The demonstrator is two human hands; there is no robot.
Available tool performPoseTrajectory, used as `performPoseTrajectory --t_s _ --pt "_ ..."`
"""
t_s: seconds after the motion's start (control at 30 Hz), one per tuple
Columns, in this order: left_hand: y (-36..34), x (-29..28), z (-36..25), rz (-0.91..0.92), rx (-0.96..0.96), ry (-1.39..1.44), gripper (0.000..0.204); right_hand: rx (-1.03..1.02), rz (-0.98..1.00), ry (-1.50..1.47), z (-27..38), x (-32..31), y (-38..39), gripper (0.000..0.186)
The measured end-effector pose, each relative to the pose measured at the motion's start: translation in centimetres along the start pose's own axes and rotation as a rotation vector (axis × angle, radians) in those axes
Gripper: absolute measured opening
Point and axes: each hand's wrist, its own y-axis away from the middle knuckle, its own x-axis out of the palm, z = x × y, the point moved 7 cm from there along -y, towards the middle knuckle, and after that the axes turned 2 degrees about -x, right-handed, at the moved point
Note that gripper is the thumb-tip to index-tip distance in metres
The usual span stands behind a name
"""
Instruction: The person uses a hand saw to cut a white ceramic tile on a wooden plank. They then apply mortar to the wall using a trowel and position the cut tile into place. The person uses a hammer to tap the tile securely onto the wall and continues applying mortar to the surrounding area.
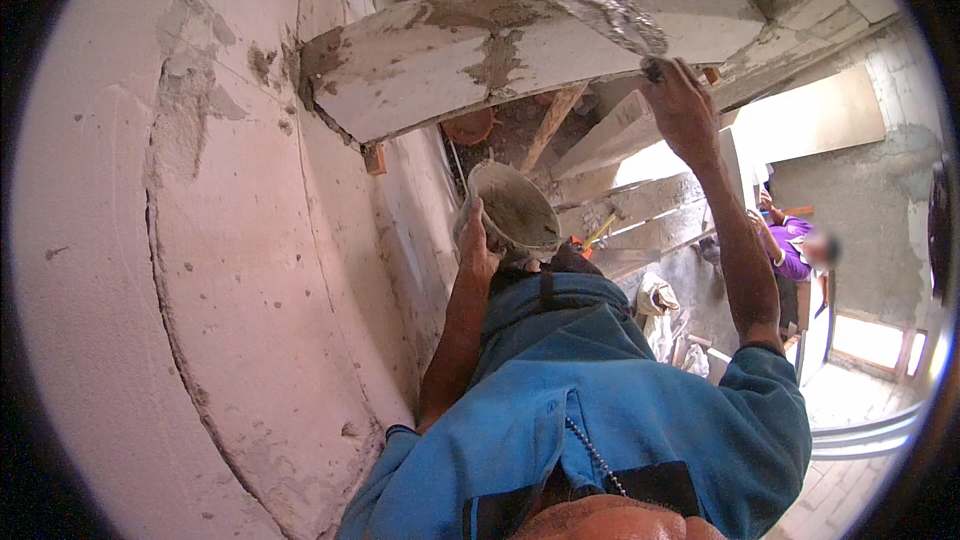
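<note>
Raised in front of me, my right hand [682,112] is closed around the dark handle of a trowel [612,18]. Its shiny blade is smeared with wet grey mortar and lies against the upper part of a pale block beam [420,80]. Grey mortar patches [497,62] mark the beam's face, the largest along its top and down a joint. Lower down, near my waist, my left hand [482,243] grips the left side of a bucket [550,202]. Grey mortar [515,208] lies inside that bucket; some of my left fingers are hidden behind its wall.
A pale block wall [250,270] with a long crack rises close on my left. Wooden props [553,127] stand under the beam. At the right, below, a person in purple [793,245] is near a board. A cloth or sack [656,298] hangs lower right.
</note>
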Motion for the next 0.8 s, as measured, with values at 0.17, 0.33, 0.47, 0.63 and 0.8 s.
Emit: performPoseTrajectory --t_s 0.17,0.33,0.47,0.63,0.8 --pt "0.7 0.5 -0.4 0.043 0.088 -0.021 0.085 0.413 0.034 -0.735 -3.0 2.8 3.7 0.027" --pt "1.9 -1.5 -0.4 -0.003 0.313 -0.243 0.082 0.249 0.387 -0.708 0.5 12.6 7.0 0.042" --pt "0.2 -1.9 0.2 0.096 0.167 -0.015 0.080 0.124 0.459 -0.647 1.8 18.5 5.9 0.043" --pt "-0.4 -3.3 0.8 -0.103 0.028 0.078 0.070 -0.211 0.504 -0.353 1.2 18.5 3.2 0.049" --pt "2.1 -2.5 0.0 -0.010 0.208 -0.071 0.081 0.259 0.627 -0.593 -3.2 15.7 3.4 0.047"
